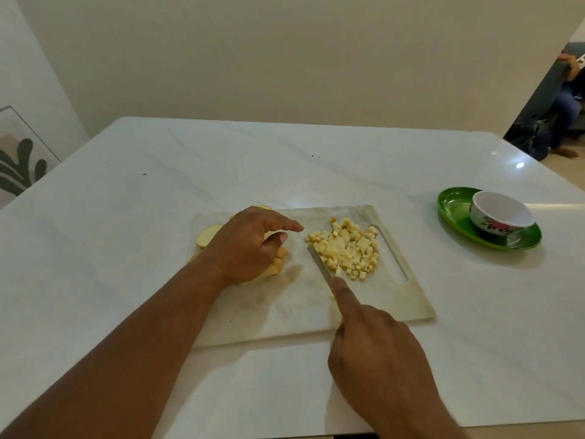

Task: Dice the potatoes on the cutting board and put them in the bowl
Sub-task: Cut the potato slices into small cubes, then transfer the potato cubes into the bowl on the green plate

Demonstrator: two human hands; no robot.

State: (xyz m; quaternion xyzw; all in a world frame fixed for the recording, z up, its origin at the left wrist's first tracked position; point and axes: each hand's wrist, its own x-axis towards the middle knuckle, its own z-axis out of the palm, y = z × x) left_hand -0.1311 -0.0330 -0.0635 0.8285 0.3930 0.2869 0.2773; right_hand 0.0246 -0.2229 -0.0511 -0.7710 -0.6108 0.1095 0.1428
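A white cutting board (294, 308) lies on the table in front of me. A pile of diced potato (346, 247) sits on its right part, near the handle slot. My right hand (376, 353) grips a knife (319, 264), index finger stretched along the blade's back; the blade's edge touches the pile's left side. My left hand (250, 245) rests over potato slices (207, 236) and cut strips on the board's left part, with its fingers curled round them and the index finger pointing right. A white floral bowl (500, 217) looks empty and stands far right.
The bowl stands on a green plate (456, 210) near the table's right edge. The white marble table (126, 217) meets a wall behind. A framed picture (19, 156) leans at far left. A seated person (566, 99) shows at the upper right, beyond the table.
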